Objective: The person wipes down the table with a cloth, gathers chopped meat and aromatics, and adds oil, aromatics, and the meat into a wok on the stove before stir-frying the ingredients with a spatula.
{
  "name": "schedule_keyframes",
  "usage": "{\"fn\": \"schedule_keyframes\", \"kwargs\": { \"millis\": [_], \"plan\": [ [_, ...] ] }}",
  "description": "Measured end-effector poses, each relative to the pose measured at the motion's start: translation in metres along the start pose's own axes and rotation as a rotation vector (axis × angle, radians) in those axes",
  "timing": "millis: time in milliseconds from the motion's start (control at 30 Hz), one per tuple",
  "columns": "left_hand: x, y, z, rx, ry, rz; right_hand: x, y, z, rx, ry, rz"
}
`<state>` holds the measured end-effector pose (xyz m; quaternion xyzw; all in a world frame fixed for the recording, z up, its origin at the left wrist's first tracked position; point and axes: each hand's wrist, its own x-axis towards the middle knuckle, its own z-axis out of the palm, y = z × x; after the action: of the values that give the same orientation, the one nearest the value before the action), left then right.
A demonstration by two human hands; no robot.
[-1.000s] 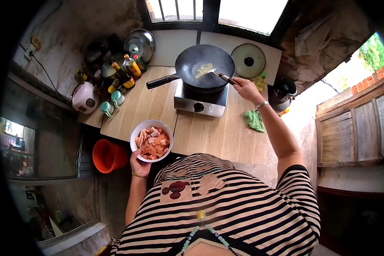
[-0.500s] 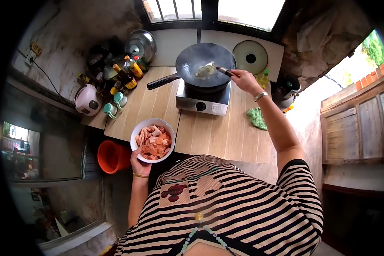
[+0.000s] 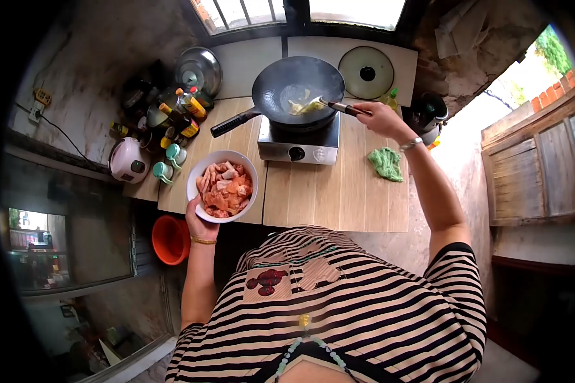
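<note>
Spatula [image 3: 345, 109] is clasped in the outstretched right grip [image 3: 390, 121], bowl [image 3: 223, 155] in the left grip [image 3: 202, 228].

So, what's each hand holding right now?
Left hand: holding a round white bowl of pinkish raw meat; fingers mostly hidden.
Right hand: closed around a dark-handled, silvery-headed spatula.

Slick, dark metal is seen on the wok [image 3: 294, 82], upper centre; shiny metal on the stove [image 3: 298, 144] below it. Bowl [image 3: 222, 157], left of centre, is noted as smooth, glossy. Bench [image 3: 335, 198] is faced in smooth wood grain. Crumpled matt cloth [image 3: 385, 164] is seen right of centre, smooth plastic on the bucket [image 3: 168, 239], lower left, rough weathered wood on the panel [image 3: 524, 182], far right.
</note>
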<state>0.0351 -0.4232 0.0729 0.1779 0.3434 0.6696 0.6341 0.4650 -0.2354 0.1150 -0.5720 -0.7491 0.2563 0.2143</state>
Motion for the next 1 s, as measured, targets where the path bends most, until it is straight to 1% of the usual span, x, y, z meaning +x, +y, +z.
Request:
{"fn": "schedule_keyframes", "kwargs": {
  "millis": [33,67,133,167,200,233,300,333,433,467,567,667,700,767,900,1000],
  "plan": [
    [0.003,0.001,0.001,0.023,0.001,0.002,-0.01,-0.002,-0.003,-0.018,0.009,-0.038],
    [0.007,0.003,0.002,0.042,-0.011,0.006,-0.021,-0.008,-0.004,-0.024,-0.03,0.027],
    [0.012,0.005,0.011,0.072,-0.042,0.023,-0.031,-0.01,0.006,-0.051,-0.037,0.045],
    [0.022,0.003,0.003,0.043,-0.069,0.017,-0.034,-0.01,0.014,-0.063,-0.041,0.055],
    [0.025,0.003,0.004,0.036,-0.094,-0.005,-0.032,-0.002,0.03,-0.046,-0.005,0.028],
    [0.034,0.003,0.02,0.032,-0.103,-0.035,-0.026,-0.008,0.026,-0.038,-0.011,0.047],
    [0.05,0.002,0.035,0.019,-0.095,-0.064,-0.009,0.002,0.043,0.01,0.051,0.062],
    [0.058,0.004,0.043,0.024,-0.114,-0.079,0.0,0.001,0.047,0.028,0.077,0.042],
    [0.075,0.006,0.056,0.051,-0.138,-0.121,0.013,-0.009,0.052,0.03,0.1,0.07],
    [0.062,-0.001,0.035,0.066,-0.188,-0.115,-0.004,-0.003,0.081,-0.011,0.203,0.025],
    [0.079,-0.001,0.056,0.1,-0.171,-0.146,0.017,0.008,0.078,-0.04,0.208,0.01],
    [0.085,-0.002,0.063,0.092,-0.151,-0.176,0.01,0.008,0.067,-0.09,0.212,0.043],
    [0.07,-0.009,0.04,0.103,-0.178,-0.164,-0.022,0.003,0.082,-0.104,0.257,0.044],
    [0.073,-0.01,0.034,0.137,-0.191,-0.154,-0.04,0.001,0.085,-0.066,0.257,0.033],
    [0.09,-0.014,0.038,0.168,-0.224,-0.202,-0.05,0.005,0.094,-0.008,0.197,0.039],
    [0.118,-0.015,0.026,0.172,-0.237,-0.248,-0.053,0.003,0.115,-0.033,0.216,0.051]
  ]
}}
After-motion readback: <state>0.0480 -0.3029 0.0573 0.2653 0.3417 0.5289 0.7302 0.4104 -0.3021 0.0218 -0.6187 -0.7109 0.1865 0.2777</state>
